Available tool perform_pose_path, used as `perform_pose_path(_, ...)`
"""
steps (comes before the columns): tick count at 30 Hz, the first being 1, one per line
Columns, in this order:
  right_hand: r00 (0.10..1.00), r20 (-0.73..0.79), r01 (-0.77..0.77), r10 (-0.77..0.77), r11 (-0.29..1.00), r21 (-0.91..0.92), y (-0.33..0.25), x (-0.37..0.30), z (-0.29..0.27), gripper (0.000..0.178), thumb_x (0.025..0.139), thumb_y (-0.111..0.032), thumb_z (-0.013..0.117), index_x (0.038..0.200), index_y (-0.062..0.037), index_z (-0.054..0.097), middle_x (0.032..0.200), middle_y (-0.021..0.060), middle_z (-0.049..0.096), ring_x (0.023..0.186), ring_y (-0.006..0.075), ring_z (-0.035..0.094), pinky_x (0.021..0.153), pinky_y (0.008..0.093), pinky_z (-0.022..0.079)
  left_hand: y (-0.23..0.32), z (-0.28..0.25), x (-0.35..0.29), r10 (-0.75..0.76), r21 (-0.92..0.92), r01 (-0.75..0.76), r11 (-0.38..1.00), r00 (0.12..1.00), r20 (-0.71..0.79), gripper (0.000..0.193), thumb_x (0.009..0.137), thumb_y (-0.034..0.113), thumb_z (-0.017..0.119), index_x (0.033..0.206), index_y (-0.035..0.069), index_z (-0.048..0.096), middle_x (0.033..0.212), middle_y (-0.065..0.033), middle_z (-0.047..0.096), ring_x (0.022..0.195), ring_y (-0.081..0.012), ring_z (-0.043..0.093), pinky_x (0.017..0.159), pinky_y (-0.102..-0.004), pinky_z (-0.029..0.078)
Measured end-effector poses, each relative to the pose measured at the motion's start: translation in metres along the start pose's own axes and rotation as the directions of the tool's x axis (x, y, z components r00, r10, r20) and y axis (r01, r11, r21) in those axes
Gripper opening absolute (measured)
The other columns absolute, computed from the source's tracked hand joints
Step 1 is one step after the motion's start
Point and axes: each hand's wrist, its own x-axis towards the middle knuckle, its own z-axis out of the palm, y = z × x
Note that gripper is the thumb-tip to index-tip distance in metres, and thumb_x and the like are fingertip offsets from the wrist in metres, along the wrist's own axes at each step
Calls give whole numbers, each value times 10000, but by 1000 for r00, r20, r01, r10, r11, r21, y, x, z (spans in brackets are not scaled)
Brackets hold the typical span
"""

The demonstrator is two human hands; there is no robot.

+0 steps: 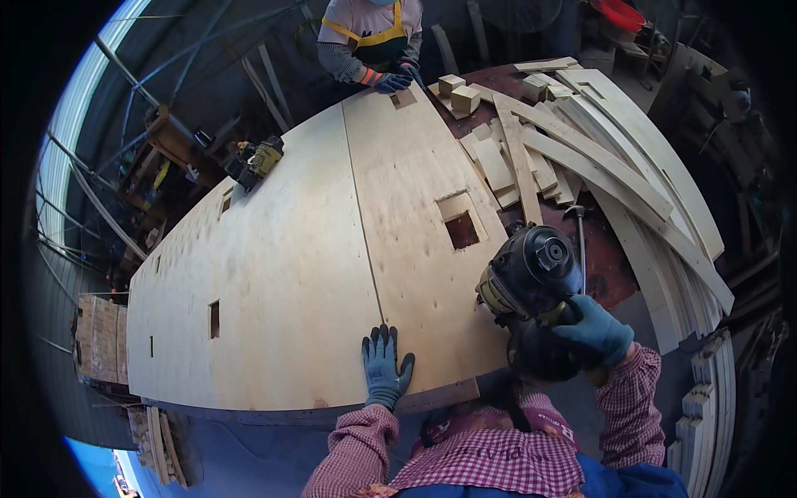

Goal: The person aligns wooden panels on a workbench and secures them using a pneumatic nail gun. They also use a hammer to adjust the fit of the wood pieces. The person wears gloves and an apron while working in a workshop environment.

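A cluttered workshop surrounds a long plywood panel [290,257] filling mid-frame. Left hand [385,369] lies flat, fingers spread, steadying its near edge. Lower right, the right hand [596,330] has its fingers wrapped around a black router [531,274] at the panel's edge.

- A co-worker [371,37] in a yellow apron stands at the far end, blue gloves [393,81] at the sheet's edge.
- Curved wooden strips [631,178] fan out along the right.
- Small wood blocks [458,93] sit far, right of the co-worker.
- Flat offcuts [496,166] lie near the strips.
- A hammer [579,236] rests on the red-brown table [610,270].
- A yellow-and-black power tool [257,162] sits off the left edge.
- A stack of boards [101,339] lies lower left.
- A red tub [621,14] stands far right.
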Motion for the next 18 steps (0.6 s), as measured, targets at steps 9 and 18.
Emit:
perform_pose_path(9,998,-57,-15,18,999,42,-18,-8,7,494,749,-153,676,1193,28,555,1088,152,644,989,227,612,907,332,467,1,0,-1,5,-3,-5,1000,1000,-13,697,862,361,540,1441,45,313,1494,-180,292,1386,-365,239,1147,-500,121)
perform_pose_path(18,999,-16,-45,45,999,27,-12,-6,7,494,750,-155,672,1193,27,552,1095,147,641,999,223,605,906,331,464,-2,1,-4,1,14,-1,1000,1000,5,706,864,368,533,1449,50,297,1499,-180,280,1391,-361,230,1151,-491,113)
